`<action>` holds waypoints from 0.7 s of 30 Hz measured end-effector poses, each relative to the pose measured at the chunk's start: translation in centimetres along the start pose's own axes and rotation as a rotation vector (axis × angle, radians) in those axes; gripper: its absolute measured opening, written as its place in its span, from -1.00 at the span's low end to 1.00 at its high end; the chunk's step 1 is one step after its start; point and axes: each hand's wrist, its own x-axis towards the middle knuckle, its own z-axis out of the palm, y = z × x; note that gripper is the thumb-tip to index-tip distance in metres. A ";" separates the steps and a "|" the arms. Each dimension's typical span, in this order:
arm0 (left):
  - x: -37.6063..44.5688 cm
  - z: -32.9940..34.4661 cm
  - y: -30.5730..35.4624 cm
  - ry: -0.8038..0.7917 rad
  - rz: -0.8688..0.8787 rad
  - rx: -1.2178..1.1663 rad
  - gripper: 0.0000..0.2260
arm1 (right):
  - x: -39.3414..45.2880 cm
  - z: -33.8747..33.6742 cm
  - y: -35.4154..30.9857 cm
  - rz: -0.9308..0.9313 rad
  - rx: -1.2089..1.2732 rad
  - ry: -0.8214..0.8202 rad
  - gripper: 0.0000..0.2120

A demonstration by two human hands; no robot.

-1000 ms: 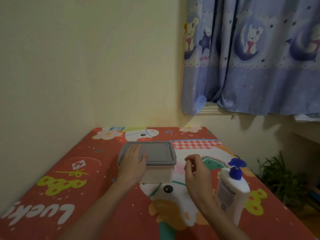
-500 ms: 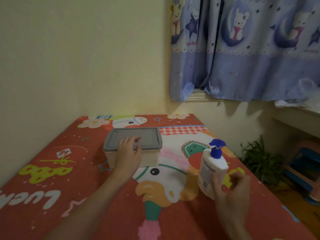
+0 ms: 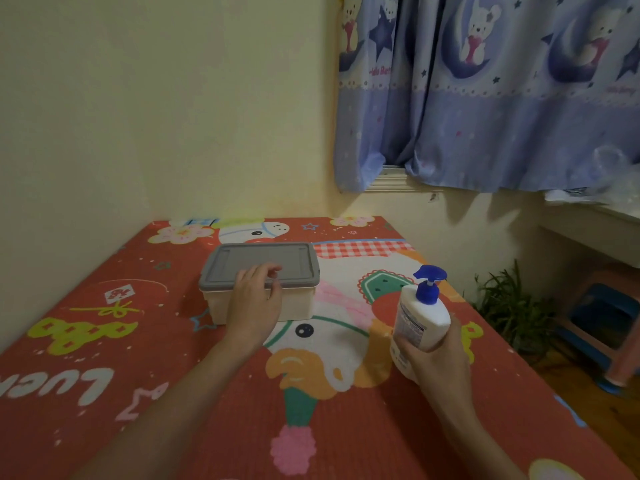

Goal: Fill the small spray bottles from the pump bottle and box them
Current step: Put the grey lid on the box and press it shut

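Your right hand point(image 3: 438, 355) grips the white blue-pump plastic bottle point(image 3: 420, 315); left hand point(image 3: 254, 301) rests relaxed on the grey-lidded cream box point(image 3: 259, 278). Squeezing could spurt lotion.

The pump bottle point(image 3: 420, 318) is white with a blue pump head and a printed label on its side. It is at the right, near me, tilted a little to the left, and I grip its lower body in my right hand point(image 3: 438, 358). The box point(image 3: 259, 284) sits farther off at the middle left of the table point(image 3: 104, 393): a cream rectangular tub with a grey lid shut on top. My left hand point(image 3: 254, 299) rests on its near edge, fingers on the lid.
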 end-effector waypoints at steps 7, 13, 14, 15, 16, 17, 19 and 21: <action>0.0 -0.2 -0.5 -0.005 -0.018 0.011 -0.79 | 0.4 0.5 0.5 0.001 -0.011 0.050 -0.38; 0.4 -0.6 -0.4 -0.006 -0.020 -0.004 -0.79 | 2.3 2.0 -1.6 -0.029 0.029 0.063 -0.44; 0.5 -0.6 -0.4 -0.015 -0.023 -0.012 -0.78 | 2.9 2.5 -2.2 -0.046 0.028 0.058 -0.44; 0.7 -0.7 -0.4 -0.019 -0.023 -0.014 -0.77 | 3.6 3.1 -2.8 -0.063 0.024 0.050 -0.45; 0.8 -0.8 -0.4 -0.022 -0.025 -0.013 -0.76 | 4.2 3.7 -3.4 -0.076 0.022 0.038 -0.45; 0.9 -0.8 -0.5 -0.024 -0.034 -0.010 -0.75 | 4.9 4.3 -4.1 -0.090 0.018 0.023 -0.46; 1.2 -1.0 -0.5 -0.033 -0.055 -0.005 -0.73 | 6.0 5.6 -5.3 -0.105 0.010 -0.002 -0.47; 1.5 -1.1 -0.7 -0.051 -0.069 0.004 -0.69 | 7.1 6.9 -6.0 -0.102 0.012 -0.030 -0.46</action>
